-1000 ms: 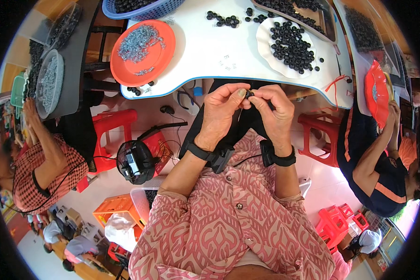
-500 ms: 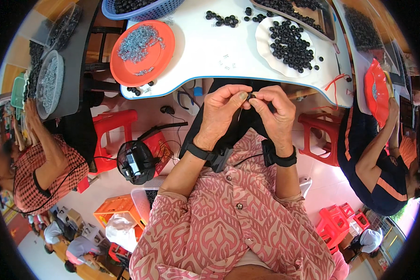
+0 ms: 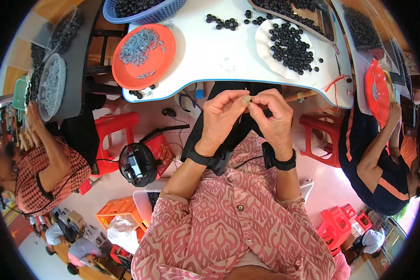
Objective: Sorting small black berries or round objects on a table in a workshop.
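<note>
Black, round, bead-like pieces (image 3: 291, 49): at the fingers, left hand (image 3: 218, 119) and right hand (image 3: 272, 120) meet tip to tip, thumb and forefinger of each drawn together, anything pinched between too hidden to tell. Pieces lie forward and rightward of the fingertips, right hand nearer, heaped without a long axis on one round, white, scalloped plate (image 3: 262, 44). Farther out, forward-left: one round, orange-red plate (image 3: 159, 61) bearing small, grey-blue bits (image 3: 139, 49).

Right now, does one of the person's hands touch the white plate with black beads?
No, the left hand and the right hand are close together in front of the table, apart from the white plate.
</note>
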